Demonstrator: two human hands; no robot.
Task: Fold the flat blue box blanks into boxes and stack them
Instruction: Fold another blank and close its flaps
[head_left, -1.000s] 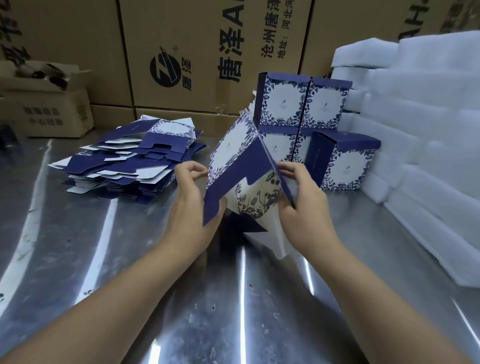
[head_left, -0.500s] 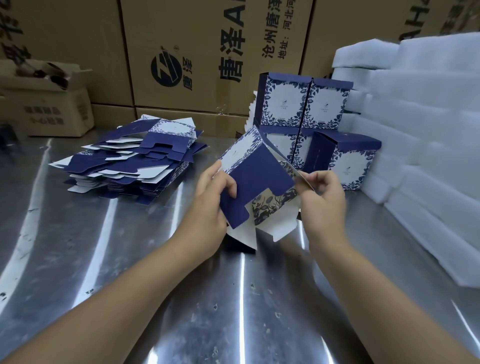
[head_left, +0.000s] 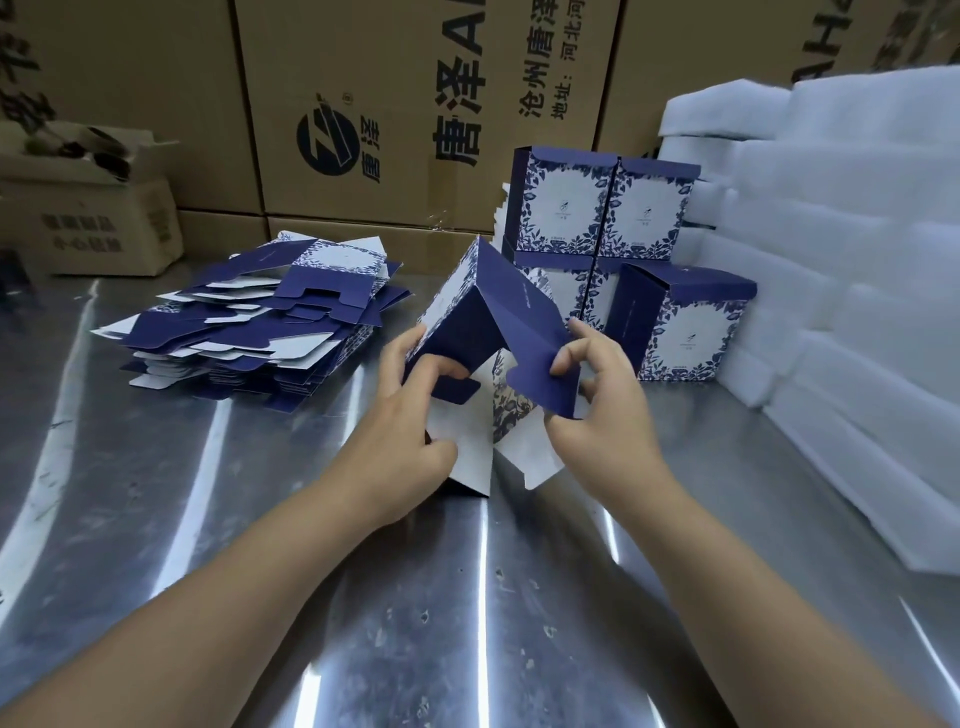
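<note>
now, head view: both hands on a half-folded blank (head_left: 519, 312).
left hand (head_left: 410, 415) curls round its left blue flap; right hand (head_left: 597, 410) pinches the right flap between thumb and forefinger. the blank is held tented at mid table (head_left: 363, 597), in front of the boxes (head_left: 602, 218) stacked two high beside the foam (head_left: 857, 260). the pile (head_left: 270, 322) of flat blanks lies to the left, well apart. cartons (head_left: 374, 78) behind.

Steel table (head_left: 208, 519), flat blanks (head_left: 270, 332), folded boxes (head_left: 685, 322), foam (head_left: 857, 260)
</note>
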